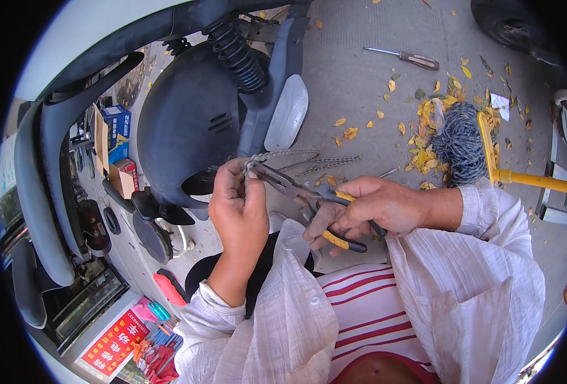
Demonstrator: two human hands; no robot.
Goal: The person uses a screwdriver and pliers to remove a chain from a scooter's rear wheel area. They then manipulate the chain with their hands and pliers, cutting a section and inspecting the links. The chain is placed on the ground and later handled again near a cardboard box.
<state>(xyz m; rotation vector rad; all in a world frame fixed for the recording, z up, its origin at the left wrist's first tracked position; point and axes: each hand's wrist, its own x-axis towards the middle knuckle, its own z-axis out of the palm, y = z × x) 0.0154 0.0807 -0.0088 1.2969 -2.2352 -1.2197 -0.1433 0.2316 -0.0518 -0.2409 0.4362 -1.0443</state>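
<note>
Two bare hands meet over the person's lap, just in front of a dark scooter fender (191, 121). The left hand (239, 208) is closed, its fingers (253, 185) pinching the near end of a braided metal cable (283, 155) so it stays taut and steady. The right hand (376, 208) is wrapped tight around the yellow-and-black handles of a pair of pliers (296, 191), whose nose reaches across to the pinched end, seemingly to grip or crimp it. Whether the plier tips are shut on the cable cannot be told, since the left fingers cover that spot. The cable's far end blurs into its shadows on the concrete ground (360, 83). A screwdriver (404, 57) lies well apart; the yellow broom's (488, 150) handle is cut off at the rim.
</note>
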